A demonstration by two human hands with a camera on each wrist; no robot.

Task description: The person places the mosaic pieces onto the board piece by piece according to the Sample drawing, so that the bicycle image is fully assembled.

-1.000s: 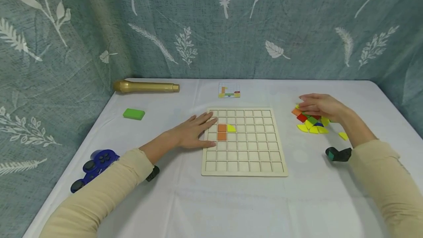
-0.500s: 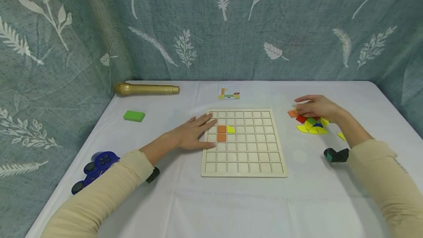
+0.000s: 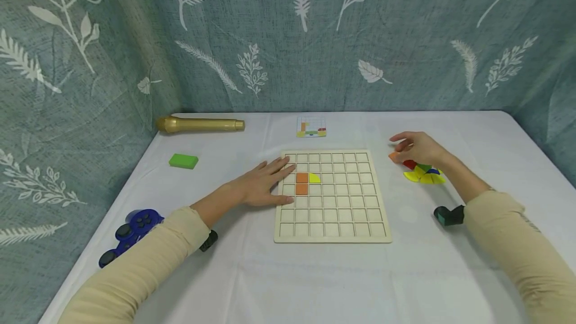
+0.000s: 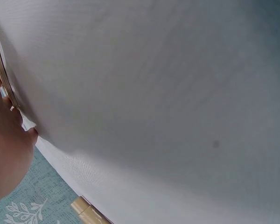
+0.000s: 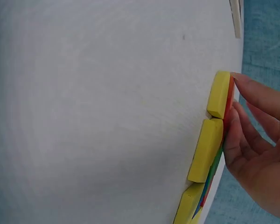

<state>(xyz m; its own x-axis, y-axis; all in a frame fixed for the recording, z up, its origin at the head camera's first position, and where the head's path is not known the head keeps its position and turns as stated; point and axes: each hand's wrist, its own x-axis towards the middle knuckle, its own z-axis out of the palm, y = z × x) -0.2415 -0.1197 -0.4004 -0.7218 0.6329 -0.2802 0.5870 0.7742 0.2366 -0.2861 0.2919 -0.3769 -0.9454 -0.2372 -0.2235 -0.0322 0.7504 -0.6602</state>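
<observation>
My left hand (image 3: 261, 184) rests with spread fingers on the left edge of the wooden grid board (image 3: 333, 239). Two orange square tiles (image 3: 302, 184) and a yellow quarter-round tile (image 3: 314, 178) lie in the board's cells. At the right, my right hand (image 3: 420, 149) holds an orange tile (image 3: 393, 157) by its edge, thumb on the near side and curled fingers behind. Beside it lies a pile of red, green, blue and yellow tiles (image 3: 425, 176), partly hidden under the hand. In the right wrist view, the yellow tiles (image 5: 207, 149) show edge-on below the thumb.
A printed pattern card (image 3: 311, 127) lies behind the board. To the left are a gold microphone (image 3: 200, 124), a green block (image 3: 183, 161) and a blue game controller (image 3: 139, 224), partly covered by the left sleeve. A patterned curtain (image 3: 288, 39) borders the white table.
My right hand has shifted left over the pile, and the orange tile has slid left, away from the red one. My left hand stays on the board.
</observation>
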